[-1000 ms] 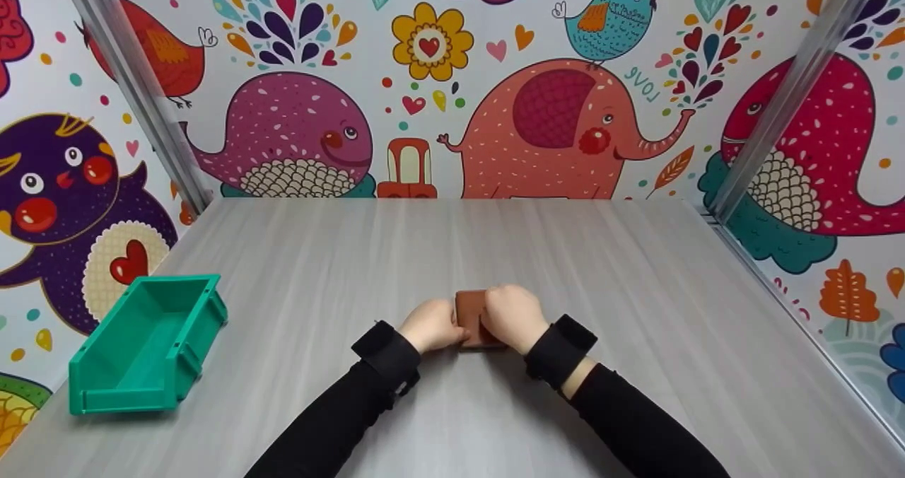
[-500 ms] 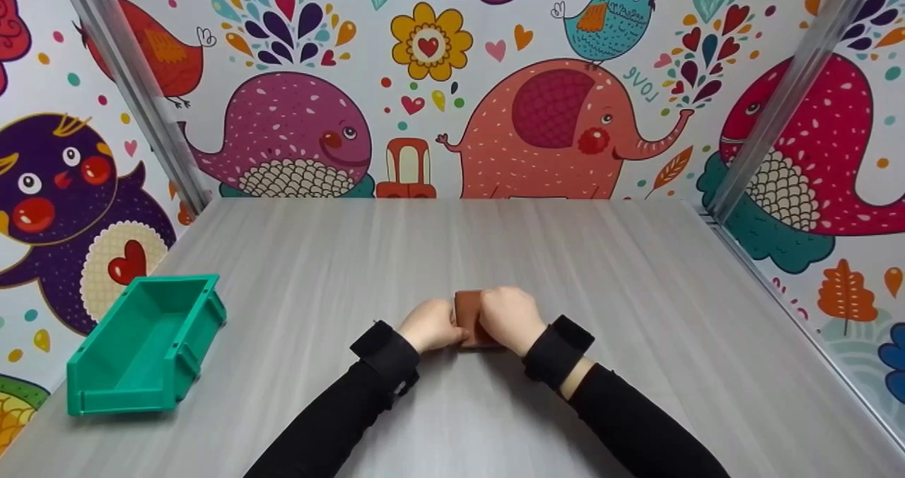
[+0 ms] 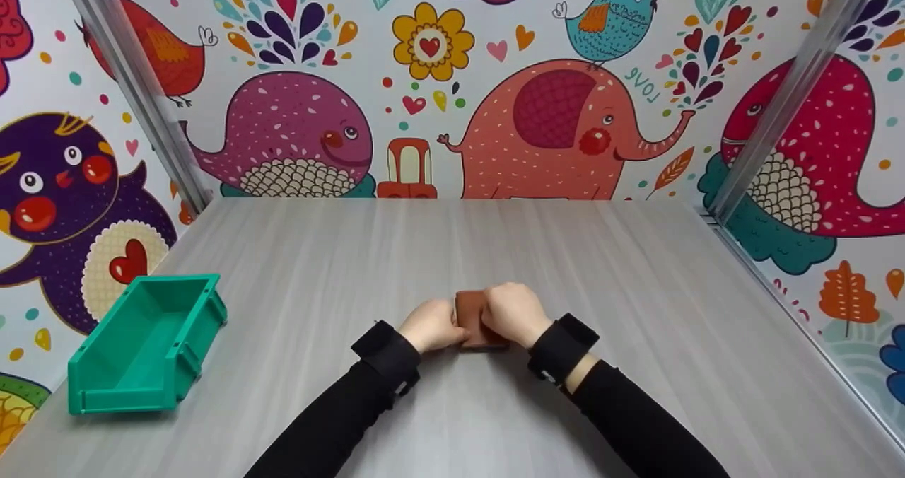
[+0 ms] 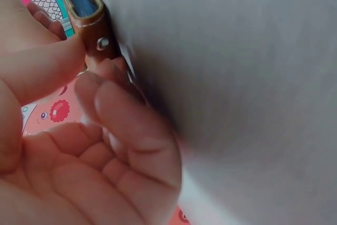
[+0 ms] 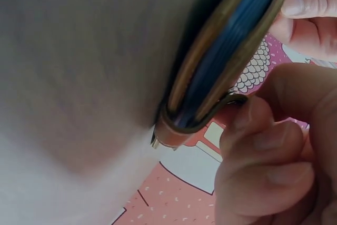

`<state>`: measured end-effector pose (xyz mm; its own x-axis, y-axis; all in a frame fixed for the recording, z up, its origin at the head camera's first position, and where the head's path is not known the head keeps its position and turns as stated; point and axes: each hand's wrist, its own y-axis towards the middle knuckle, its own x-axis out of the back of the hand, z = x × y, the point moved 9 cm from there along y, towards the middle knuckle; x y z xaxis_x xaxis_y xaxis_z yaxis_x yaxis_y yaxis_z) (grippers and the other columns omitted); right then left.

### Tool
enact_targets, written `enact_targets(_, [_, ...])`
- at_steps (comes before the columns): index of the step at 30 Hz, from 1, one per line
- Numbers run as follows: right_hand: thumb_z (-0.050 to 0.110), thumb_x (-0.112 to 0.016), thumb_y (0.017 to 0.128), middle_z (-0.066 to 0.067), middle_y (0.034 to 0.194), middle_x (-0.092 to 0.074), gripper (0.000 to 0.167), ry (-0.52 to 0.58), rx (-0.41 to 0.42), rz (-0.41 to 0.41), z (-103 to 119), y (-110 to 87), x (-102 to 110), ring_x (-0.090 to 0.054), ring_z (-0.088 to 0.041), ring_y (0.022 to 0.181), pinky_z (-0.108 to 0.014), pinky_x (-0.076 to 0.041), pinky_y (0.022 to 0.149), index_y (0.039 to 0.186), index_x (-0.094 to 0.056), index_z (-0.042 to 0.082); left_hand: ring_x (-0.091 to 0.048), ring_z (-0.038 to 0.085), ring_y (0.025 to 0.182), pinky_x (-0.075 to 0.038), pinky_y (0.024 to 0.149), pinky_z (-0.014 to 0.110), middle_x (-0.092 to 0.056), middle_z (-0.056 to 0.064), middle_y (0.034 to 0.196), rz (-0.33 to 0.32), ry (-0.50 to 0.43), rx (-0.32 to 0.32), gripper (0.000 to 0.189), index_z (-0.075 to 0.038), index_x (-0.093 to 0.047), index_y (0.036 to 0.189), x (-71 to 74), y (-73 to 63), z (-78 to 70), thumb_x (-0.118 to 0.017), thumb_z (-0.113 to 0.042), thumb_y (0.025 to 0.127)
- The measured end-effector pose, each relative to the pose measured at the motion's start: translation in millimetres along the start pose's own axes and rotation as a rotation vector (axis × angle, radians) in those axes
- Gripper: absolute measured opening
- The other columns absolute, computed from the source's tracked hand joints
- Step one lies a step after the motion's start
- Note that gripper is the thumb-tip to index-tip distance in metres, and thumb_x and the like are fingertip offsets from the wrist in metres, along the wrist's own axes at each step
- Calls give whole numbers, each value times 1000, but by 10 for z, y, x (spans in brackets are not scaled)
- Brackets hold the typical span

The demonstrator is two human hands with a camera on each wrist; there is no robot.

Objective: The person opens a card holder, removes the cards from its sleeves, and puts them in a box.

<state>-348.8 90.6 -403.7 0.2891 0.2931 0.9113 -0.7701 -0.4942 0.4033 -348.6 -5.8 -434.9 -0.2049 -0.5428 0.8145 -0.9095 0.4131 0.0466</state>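
A brown leather card holder (image 3: 469, 317) with blue sleeves inside lies on the table between both hands. My left hand (image 3: 433, 324) holds it at its left side, thumb and fingertips on the leather. My right hand (image 3: 517, 314) is at its right side. In the right wrist view, the right thumb and index finger pinch the end of a short strap (image 5: 217, 110) that wraps round the edge of the stacked sleeves (image 5: 234, 38). A round metal snap (image 4: 102, 43) shows on the holder in the left wrist view.
A green plastic bin (image 3: 145, 344) stands at the left of the table (image 3: 339, 252). Walls with cartoon animal prints enclose the back and sides, with metal posts (image 3: 771, 103) in the corners.
My right hand dips slightly left over the card holder, then draws back to the right, showing more of the leather. The left hand and the holder stay in place.
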Motion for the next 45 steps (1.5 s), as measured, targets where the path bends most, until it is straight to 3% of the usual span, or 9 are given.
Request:
enact_targets(6, [-2,-67,73,-7,55,-50,20,38,15,3,-34,8,-4,-52,-26,50,-43,-48,50,62,-52,5,-34,11,53,-27,51,24,-33,-7,58,-7,3,-10,41,-16,-36,61,4,7,-5,-72,-14,79])
enact_targets(14, [2,-67,77,-1,58,-45,20,123,-61,40,-174,-24,-37,-41,-18,54,-39,-43,53,66,-51,6,-36,11,52,-29,51,25,-37,-6,59,1,-4,22,39,-15,-40,61,9,-3,10,-74,-15,80])
enact_targets(15, [3,-66,79,-1,59,-45,20,138,-77,47,-195,-29,-37,-41,-17,54,-38,-42,54,66,-51,6,-38,12,53,-30,51,26,-39,-5,60,-14,10,10,38,-15,-42,62,-108,92,161,-74,-18,81])
enact_targets(21, [4,-65,85,0,63,-51,16,253,-209,79,-369,-93,1,-46,-15,57,-35,-43,56,71,-58,6,-41,12,53,-34,52,28,-44,-4,60,-9,-2,31,34,-13,-47,63,-110,74,166,-75,-20,81])
enact_targets(22, [4,-65,86,0,64,-53,15,275,-231,83,-404,-106,5,-47,-14,57,-35,-44,56,72,-59,6,-40,11,52,-33,51,26,-43,-5,59,6,-20,50,35,-13,-46,61,5,-24,20,-75,-17,80])
enact_targets(34, [5,-52,96,-2,61,-59,19,625,-423,193,-788,-346,-88,-52,-11,47,-26,-46,45,78,-58,3,-34,10,47,-27,48,24,-36,-6,52,15,-33,84,43,-17,-38,56,-11,-28,34,-72,-18,83])
enact_targets(40, [4,-50,95,-2,66,-62,18,697,-478,228,-877,-421,-133,-54,-11,51,-25,-48,46,80,-59,2,-36,9,47,-28,48,24,-37,-7,52,17,-32,83,42,-17,-39,57,-12,-33,37,-72,-18,83])
enact_targets(45, [4,-48,96,-2,67,-63,19,728,-467,235,-856,-435,-105,-56,-11,52,-26,-50,48,81,-59,1,-38,10,47,-29,48,24,-40,-6,53,16,-38,83,41,-16,-41,58,-20,-30,38,-72,-18,83])
